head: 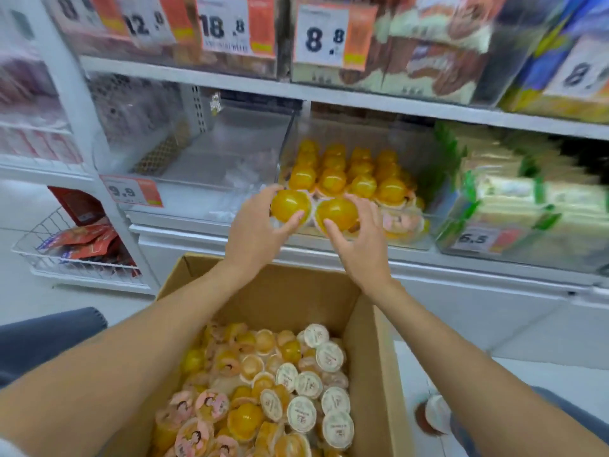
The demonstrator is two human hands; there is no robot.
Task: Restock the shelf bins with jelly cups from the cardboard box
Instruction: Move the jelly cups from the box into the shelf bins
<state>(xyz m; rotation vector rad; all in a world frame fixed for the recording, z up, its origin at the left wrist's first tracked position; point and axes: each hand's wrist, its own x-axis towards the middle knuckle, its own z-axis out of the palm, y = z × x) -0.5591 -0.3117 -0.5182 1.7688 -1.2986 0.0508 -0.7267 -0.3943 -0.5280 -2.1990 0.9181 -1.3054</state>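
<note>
Left hand (pixel 260 235) with fingers (pixel 295 220) curled round a yellow jelly cup (pixel 287 203); right hand (pixel 364 250) gripping a second jelly cup (pixel 339 211). Both cups are at the front edge of the shelf bin (pixel 416 240), above the open cardboard box (pixel 367 328).

Price tags on shelf bins, nos. only; no brand name legible.
Top shelf, L to R: cut-off tag (pixel 69 8) showing just "8"; 12.8 tag (pixel 145 23); 18.8 tag (pixel 222 26); 8.8 tag (pixel 324 36) on the bin of brown-white packs (pixel 428 61); far-R tag (pixel 583 74) starting "8", rest out of frame. Lower shelf: 9.9 tag (pixel 127 191) on front of the clear bin (pixel 184 206) at L; 6.5 tag (pixel 473 239) on the bin of green-white packs (pixel 527 245) at R. Tags are white w/ an orange strip, small print blurred. White lids of jelly cups (pixel 308 384) in the cardboard box (pixel 365 341) carry print, too small to read.
</note>
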